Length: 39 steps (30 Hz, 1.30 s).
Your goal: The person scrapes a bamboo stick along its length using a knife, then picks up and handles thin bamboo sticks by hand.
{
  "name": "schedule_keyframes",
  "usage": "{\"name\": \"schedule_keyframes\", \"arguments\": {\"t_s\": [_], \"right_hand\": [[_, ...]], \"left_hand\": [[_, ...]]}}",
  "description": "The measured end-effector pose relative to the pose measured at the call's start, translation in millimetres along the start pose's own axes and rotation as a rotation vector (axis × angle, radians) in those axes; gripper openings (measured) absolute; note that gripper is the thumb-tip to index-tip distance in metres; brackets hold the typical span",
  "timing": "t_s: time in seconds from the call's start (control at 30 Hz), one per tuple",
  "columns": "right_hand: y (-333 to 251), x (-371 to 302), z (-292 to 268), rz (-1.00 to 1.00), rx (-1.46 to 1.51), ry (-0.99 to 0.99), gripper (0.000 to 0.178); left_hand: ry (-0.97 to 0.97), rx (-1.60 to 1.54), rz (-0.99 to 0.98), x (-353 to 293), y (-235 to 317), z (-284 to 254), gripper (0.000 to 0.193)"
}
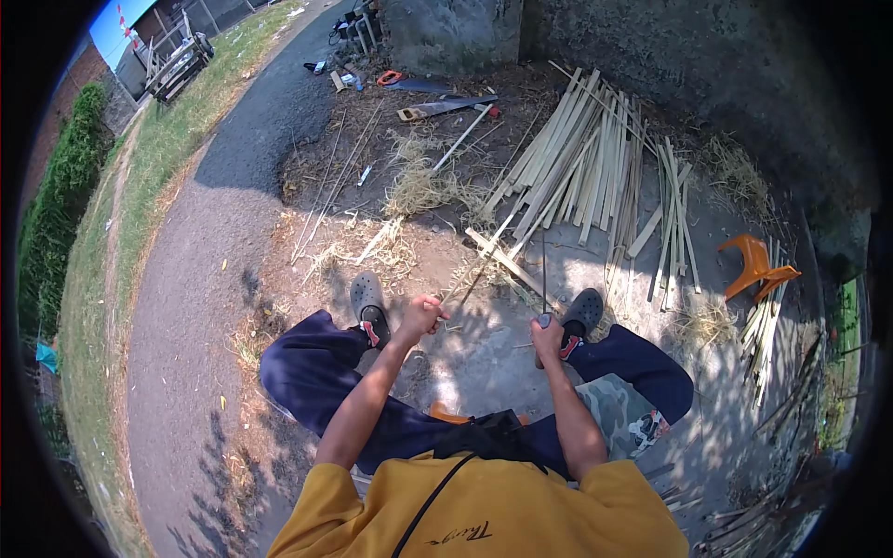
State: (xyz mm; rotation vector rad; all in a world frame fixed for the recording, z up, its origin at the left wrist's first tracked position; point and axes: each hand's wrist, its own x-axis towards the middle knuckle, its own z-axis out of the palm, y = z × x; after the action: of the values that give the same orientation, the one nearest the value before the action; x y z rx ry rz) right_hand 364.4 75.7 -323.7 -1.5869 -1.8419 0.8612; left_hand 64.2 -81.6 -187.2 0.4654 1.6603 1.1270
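Observation:
My left hand (423, 317) is closed around the near end of a thin bamboo strip (458, 285), which slants away toward the far right. In my right hand (547, 338) is the grey handle of a long-bladed knife (544, 270). Its narrow dark blade points away from me, seen nearly edge-on, so its full shape is hidden. Between the hands and the pile, a wider pale slat (512, 265) lies on the ground, with other strips crossing it. My feet, in grey clogs (583, 312), stand apart on either side of the hands.
A large pile of split slats (595, 153) spreads at the far right. Two handsaws (446, 107) lie far off near the wall (456, 37). Curly shavings (419, 177) cover the ground ahead. An orange plastic stool (755, 267) stands at right, and a paved path (186, 307) runs along the left.

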Motion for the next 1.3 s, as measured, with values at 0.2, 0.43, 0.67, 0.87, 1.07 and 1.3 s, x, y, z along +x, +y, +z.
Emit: {"name": "schedule_keyframes", "arguments": {"t_s": [0.2,0.43,0.67,0.87,1.07,1.3], "right_hand": [[-53.0,-22.8,-12.3,-0.177,0.024,-0.157,0.03],[-55.9,-64.8,11.4,-0.306,-0.214,-0.492,0.032],[-71.9,-82.4,11.9,-0.371,-0.138,-0.657,0.032],[-102.7,-97.2,-0.3,-0.405,-0.054,-0.701,0.033],[-102.6,-93.0,6.9,-0.304,-0.128,-0.789,0.041],[-64.6,-45.6,22.7,-0.189,-0.251,-0.694,0.042]], "left_hand": [[-0.103,-0.244,-0.072,14.0,-116.9,1.2,0.018],[-0.162,0.037,-0.349,-84.9,-93.3,23.3,0.048],[-0.336,-0.281,-0.47,-158.8,-114.2,-11.0,0.041],[-0.277,-0.247,-0.319,-104.3,-88.3,26.3,0.028],[-0.223,-0.167,-0.297,-96.5,-93.6,55.8,0.021],[-0.28,-0.286,-0.434,-142.4,-99.1,53.4,0.019]]}}
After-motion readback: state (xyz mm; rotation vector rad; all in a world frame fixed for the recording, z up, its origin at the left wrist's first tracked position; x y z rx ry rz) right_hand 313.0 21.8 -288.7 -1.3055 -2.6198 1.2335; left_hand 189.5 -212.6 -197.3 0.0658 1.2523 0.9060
